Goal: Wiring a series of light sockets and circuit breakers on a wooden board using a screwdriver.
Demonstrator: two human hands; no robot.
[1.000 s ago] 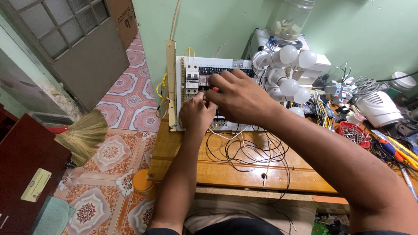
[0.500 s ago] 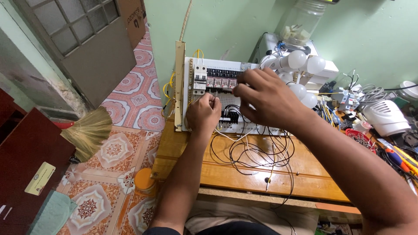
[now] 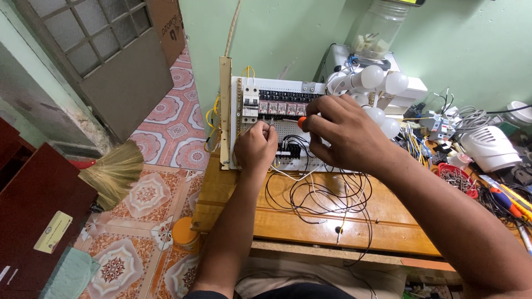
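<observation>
Orange-handled screwdriver [image 3: 301, 121] clenched in right hand [image 3: 341, 133] grip; left hand [image 3: 256, 146] pinches wire [image 3: 265, 128] beside it.

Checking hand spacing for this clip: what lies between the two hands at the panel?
In the head view, a thin screwdriver shaft spans the gap from the right hand toward the left hand, in front of the white wiring panel.

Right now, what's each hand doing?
Left hand: closed, pinching a thin wire at the panel.
Right hand: closed on an orange-handled screwdriver.
</observation>
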